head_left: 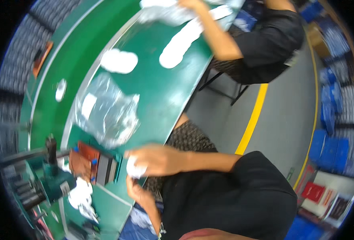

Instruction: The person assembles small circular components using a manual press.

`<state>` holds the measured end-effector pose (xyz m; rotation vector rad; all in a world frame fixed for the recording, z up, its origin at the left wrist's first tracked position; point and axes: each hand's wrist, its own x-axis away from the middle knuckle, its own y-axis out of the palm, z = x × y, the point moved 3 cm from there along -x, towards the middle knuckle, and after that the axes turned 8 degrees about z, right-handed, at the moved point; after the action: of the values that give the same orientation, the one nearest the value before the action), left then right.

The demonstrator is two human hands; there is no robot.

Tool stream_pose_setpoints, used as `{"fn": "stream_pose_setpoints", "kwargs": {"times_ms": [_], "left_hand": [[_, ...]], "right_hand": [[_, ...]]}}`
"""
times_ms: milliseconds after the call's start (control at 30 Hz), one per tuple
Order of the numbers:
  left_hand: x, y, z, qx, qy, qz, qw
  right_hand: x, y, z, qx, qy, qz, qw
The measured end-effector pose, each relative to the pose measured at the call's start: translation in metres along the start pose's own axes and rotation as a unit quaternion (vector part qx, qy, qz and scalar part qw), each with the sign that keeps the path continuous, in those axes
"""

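A small rounded white piece is between my hands at the near edge of the green table; motion blur hides what kind it is. My right hand is closed around it from above, with its fingers curled over. Just below, my left hand is closed at the lower edge of the same piece, its fingers partly smeared. Beyond my hands on the table lies a crumpled clear plastic bag with a white label. Farther along are overlapping white sole-shaped pieces and a longer fanned row of white pieces.
A green metal hand press stands at the left, beside a brown and grey box-like holder and a bundle of white pieces. Another white piece lies on the green belt. A co-worker handles white pieces at the top.
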<state>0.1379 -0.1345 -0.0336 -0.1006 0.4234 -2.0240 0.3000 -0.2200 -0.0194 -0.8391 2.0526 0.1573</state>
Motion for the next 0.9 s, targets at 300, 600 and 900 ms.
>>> {"fn": "stream_pose_setpoints", "kwargs": {"times_ms": [300,600,900], "left_hand": [[-0.002,-0.023,0.007,-0.091,0.05,-0.038,0.994],[0.0,-0.038,-0.02,-0.125,0.068,-0.065,0.988],[-0.012,-0.02,0.018,-0.16,0.158,-0.078,0.971]], "right_hand": [[-0.078,-0.062,0.122,0.255,0.232,0.132,0.929],[-0.121,-0.059,0.174,0.335,0.162,0.039,0.927],[-0.129,-0.061,0.171,0.364,0.192,0.011,0.911]]}}
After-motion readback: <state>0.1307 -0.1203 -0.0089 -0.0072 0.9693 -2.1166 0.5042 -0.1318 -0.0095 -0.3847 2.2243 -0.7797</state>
